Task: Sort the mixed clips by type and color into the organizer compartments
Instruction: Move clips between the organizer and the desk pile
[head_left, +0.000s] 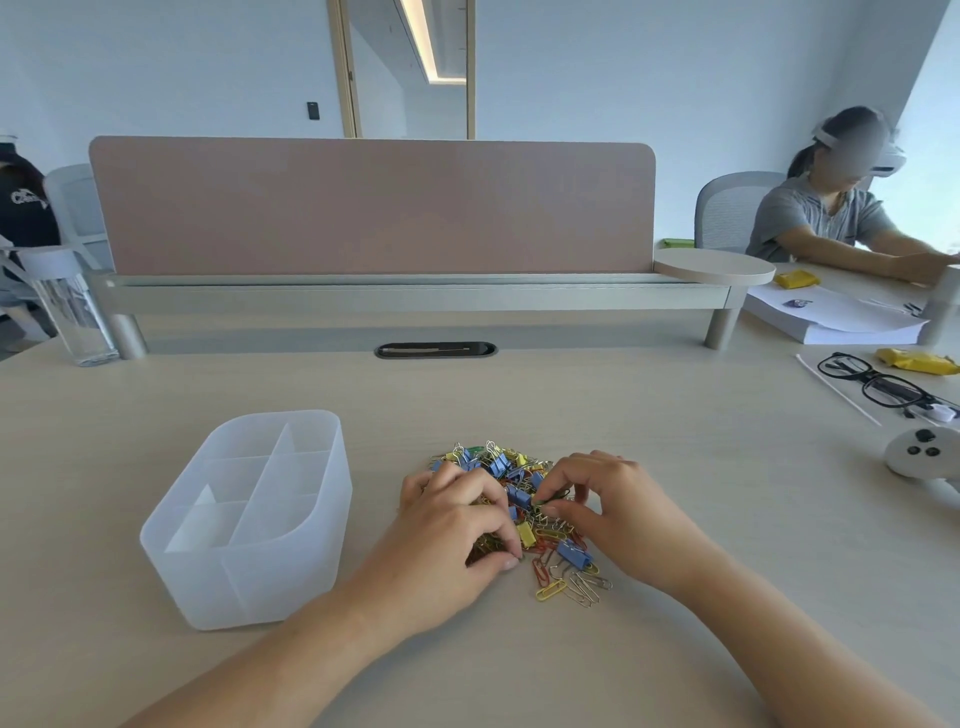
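The left hand's (457, 525) fingers (488, 499) are curling down onto the pile of clips (527, 530), thumb and forefinger tips meeting at its near left edge. I cannot tell whether they are clamping a clip. Just right of them, the right hand's (618, 514) fingers (563, 480) are bunching together and pinching into the middle of the pile, though the exact clip is too small to tell. Both palms are facing down, wrists resting low on the bench (467, 395), and the 2 bare forearms are angling in from the near edge. Blue and yellow binder clips are lying beyond the fingertips, loose paper clips nearer. The translucent organizer (260, 587) is standing near the left hand, on its left.
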